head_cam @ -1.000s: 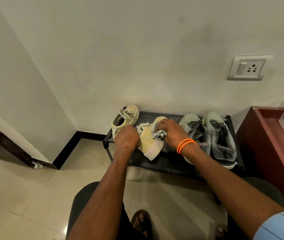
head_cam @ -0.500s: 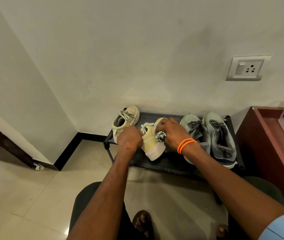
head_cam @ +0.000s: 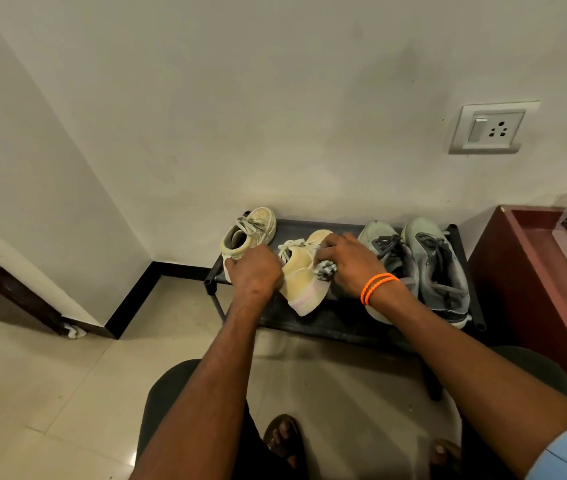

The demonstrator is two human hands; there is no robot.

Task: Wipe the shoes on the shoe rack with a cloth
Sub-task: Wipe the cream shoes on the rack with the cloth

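both grips (head_cam: 256,271) (head_cam: 348,263) over black rack (head_cam: 344,323), tiled floor (head_cam: 33,375).

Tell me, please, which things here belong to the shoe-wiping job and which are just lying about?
Job: cloth, cream shoe being wiped, other cream shoe, grey pair, shoe rack, left hand, right hand.
Lying about: wall socket, red cabinet.

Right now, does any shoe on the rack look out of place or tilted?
Yes. The yellow shoe, held by the left hand, is tipped up while the right hand presses the cloth on it. The other shoes stand flat.
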